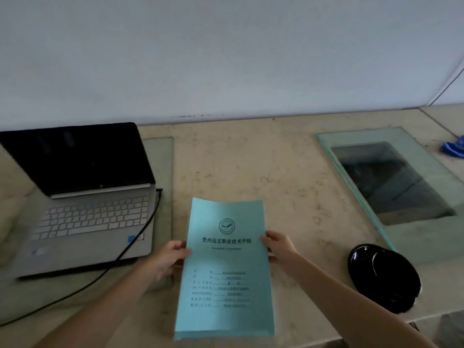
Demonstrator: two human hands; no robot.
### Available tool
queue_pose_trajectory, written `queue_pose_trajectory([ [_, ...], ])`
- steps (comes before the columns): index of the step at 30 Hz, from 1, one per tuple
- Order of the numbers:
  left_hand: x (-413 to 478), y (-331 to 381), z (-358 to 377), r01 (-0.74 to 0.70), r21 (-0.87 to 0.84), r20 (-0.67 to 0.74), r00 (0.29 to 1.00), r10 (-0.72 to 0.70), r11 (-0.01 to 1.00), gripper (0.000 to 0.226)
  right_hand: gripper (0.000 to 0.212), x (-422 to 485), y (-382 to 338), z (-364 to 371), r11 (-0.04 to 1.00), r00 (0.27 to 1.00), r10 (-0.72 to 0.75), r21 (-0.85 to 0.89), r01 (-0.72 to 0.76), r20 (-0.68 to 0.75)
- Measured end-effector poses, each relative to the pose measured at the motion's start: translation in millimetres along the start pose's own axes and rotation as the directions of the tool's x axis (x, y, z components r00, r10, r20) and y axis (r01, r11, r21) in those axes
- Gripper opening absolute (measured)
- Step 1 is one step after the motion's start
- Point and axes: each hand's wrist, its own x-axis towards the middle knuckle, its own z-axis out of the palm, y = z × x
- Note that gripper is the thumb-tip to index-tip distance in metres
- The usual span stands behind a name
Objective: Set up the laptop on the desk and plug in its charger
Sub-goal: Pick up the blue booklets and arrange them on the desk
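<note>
A silver laptop [85, 217] stands open on the left of the stone desk [251, 159], its screen dark. A black charger cable [130, 249] runs from the laptop's right side across its front corner and off toward the lower left. A light-blue booklet [226, 267] with a printed emblem and text is in the middle, just right of the laptop. My left hand [168, 259] grips its left edge and my right hand [278, 247] grips its right edge. The cable's plug end is out of view.
A glass pane [391, 177] covers a dark recess in the desk at the right. A glossy black rounded object [384, 277] lies near the front right edge. A blue cloth [453, 146] sits at the far right. A white wall runs behind the desk.
</note>
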Motion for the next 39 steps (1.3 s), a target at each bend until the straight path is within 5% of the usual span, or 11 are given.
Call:
queue_pose_trajectory([
  [11,-6.3,-27.3,-4.5,-0.107,0.281,-0.07,0.989,0.132,0.954,0.022,0.016,-2.9,13.7,13.1,0.975,0.992,-0.088,-0.213,0.067,-0.088],
  [29,2.4,-21.3,-3.9,-0.191,0.604,-0.077,0.952,0.295,0.774,0.024,0.017,4.8,20.1,4.6,0.971,0.952,-0.114,-0.233,0.047,-0.284],
  [34,10.5,-9.8,10.4,-0.146,0.458,-0.145,0.961,0.236,0.877,0.059,0.022,7.0,15.4,-4.0,0.921,0.978,-0.073,-0.389,-0.009,-0.194],
  [39,21.1,4.2,22.0,0.02,0.142,-0.195,0.981,0.008,0.99,0.044,0.017,7.1,16.4,0.0,0.95,0.992,-0.006,-0.311,-0.035,-0.129],
])
